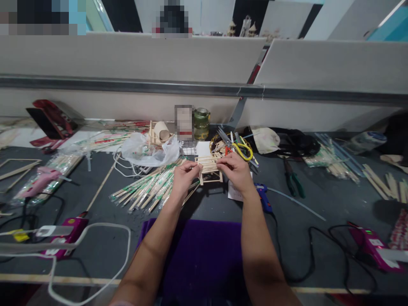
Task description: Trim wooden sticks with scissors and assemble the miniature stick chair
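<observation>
Over the dark grey workbench [105,208], the left hand [185,175] and right hand [237,171] pinch opposite ends of a wooden-stick frame [209,164], apparently to steady it. The blue glue gun [264,198] lies nearby, seemingly for easy reach.

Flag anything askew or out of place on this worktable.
The white cable at left looks untidy: it crosses over the magenta power strip and seems to overhang the table's front edge. Nothing looks clearly spilled or broken.

small stick frame [209,165] (pale, slatted on top)
</observation>
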`<state>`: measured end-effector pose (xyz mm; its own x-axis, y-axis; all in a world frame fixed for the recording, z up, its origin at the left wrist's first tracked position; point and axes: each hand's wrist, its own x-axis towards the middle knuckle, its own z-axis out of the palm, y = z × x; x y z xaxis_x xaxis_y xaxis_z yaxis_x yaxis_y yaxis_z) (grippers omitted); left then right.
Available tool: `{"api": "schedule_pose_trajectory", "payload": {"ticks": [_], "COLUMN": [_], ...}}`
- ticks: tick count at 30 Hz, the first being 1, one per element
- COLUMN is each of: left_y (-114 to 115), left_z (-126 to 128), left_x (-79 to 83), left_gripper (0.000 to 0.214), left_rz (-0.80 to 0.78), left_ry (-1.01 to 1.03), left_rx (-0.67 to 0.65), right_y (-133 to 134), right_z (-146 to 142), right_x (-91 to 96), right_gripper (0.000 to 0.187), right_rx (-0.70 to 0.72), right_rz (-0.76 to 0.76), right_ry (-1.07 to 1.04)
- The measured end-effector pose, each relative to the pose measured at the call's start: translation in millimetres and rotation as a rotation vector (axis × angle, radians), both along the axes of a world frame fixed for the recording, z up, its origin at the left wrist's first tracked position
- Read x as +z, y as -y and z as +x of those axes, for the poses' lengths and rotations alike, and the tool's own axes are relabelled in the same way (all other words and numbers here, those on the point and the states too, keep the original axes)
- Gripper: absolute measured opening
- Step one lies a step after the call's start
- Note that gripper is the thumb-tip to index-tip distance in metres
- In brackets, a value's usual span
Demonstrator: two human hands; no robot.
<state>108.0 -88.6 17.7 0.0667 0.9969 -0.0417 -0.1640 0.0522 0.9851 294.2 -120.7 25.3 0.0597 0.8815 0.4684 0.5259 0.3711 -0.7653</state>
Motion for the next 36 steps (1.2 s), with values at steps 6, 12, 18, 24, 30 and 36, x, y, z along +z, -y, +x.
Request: {"api": "schedule_pose_trajectory", "payload": {"ticks": [6, 12, 18, 24, 30, 36], "left_y": [0.7, 0.5, 1.6, 2.4, 2.6, 3.7], "left_z": [-1.7, -3.0, -5.9, -5.5, -4.2, -3.6], "left_x": [-0.9, -1.0, 0.7, 2.6, 3.8, 4.5], "left_gripper": [0.022, 0.023, 0.028, 0.03, 0.033, 0.028], "left_rz": [0.043, 0.033, 0.015, 0.027, -0.002, 0.006], "left_ry": [-0.033, -0.029, -0.031, -0.027, -0.022, -0.021], "left_rx": [-0.02, -0.043, -0.105, -0.124, -0.113, -0.092], "right_y": [-1.6, -2.3, -4.2, -3.9, -3.5, -4.4], "right_z": [-1.7, -3.4, -2.8, 0.7, 0.1, -2.1], "right_x": [-3.6, -5.7, -10.0, -10.2, -9.5, -11.1], "right_gripper": [0.013, 0.015, 0.016, 0.015, 0.015, 0.015], "right_rx": [-0.062, -0.083, -0.092, -0.056, -0.048, -0.061], "right_rz": [0.149, 0.193, 0.209, 0.225, 0.216, 0.227], "right_ry": [0.199, 0.264, 0.214, 0.207, 0.204, 0.21]}}
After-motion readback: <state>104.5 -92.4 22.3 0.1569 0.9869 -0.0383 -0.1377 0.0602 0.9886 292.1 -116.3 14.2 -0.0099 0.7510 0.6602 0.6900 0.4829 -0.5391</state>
